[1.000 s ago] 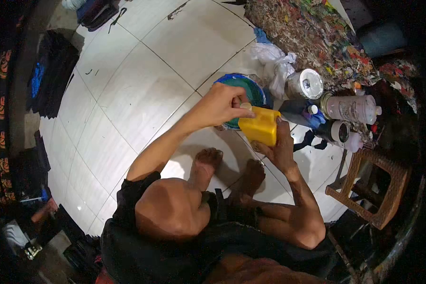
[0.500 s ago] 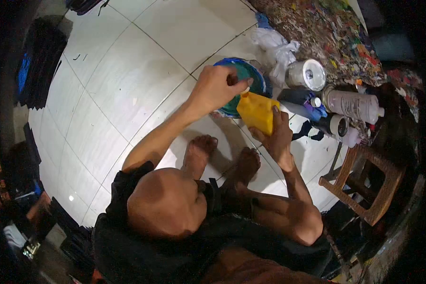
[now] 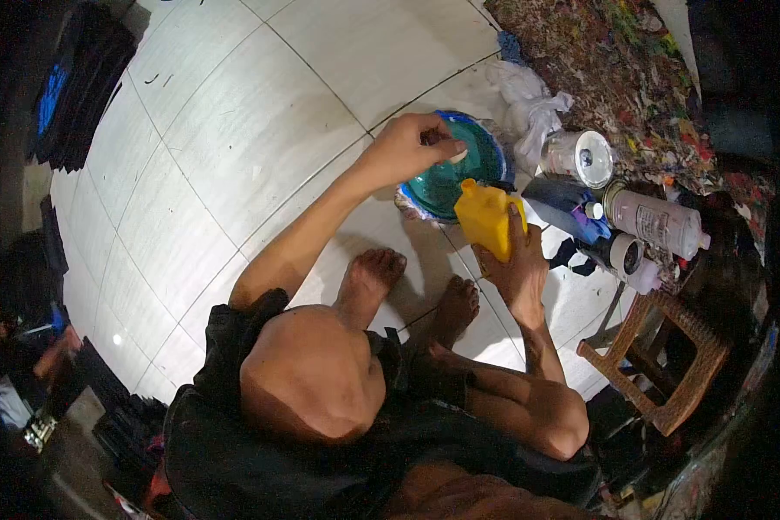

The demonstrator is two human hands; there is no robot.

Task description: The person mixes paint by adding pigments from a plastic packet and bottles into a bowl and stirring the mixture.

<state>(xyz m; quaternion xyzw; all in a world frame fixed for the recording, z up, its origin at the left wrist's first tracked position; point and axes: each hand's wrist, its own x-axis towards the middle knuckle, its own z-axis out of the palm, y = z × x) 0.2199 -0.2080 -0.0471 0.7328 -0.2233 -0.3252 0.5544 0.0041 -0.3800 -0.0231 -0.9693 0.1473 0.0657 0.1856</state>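
Observation:
My left hand [image 3: 407, 149] pinches a small whitish cap [image 3: 458, 157] between thumb and fingers, over a round tub [image 3: 499, 156] of green, paint-like liquid with a blue-smeared rim. Wrapped round the body of a yellow plastic bottle [image 3: 487, 218] is my right hand [image 3: 522, 270], beside the tub's near edge. The bottle leans slightly, its uncapped neck pointing toward the tub. The cap and neck are apart. What is inside the bottle cannot be seen.
Right of the tub stand a white-lidded container [image 3: 581, 158], a dark bottle with a white cap [image 3: 563, 206] and a clear bottle [image 3: 654, 217]. A crumpled white plastic bag [image 3: 529, 104] lies behind. A wooden stool [image 3: 659, 355] is at right; my bare feet [image 3: 377, 273] are on the tiles.
My left hand has lifted the cap off the bottle's neck. My right hand and the yellow bottle have moved slightly right and down in view, and the whole view has shifted.

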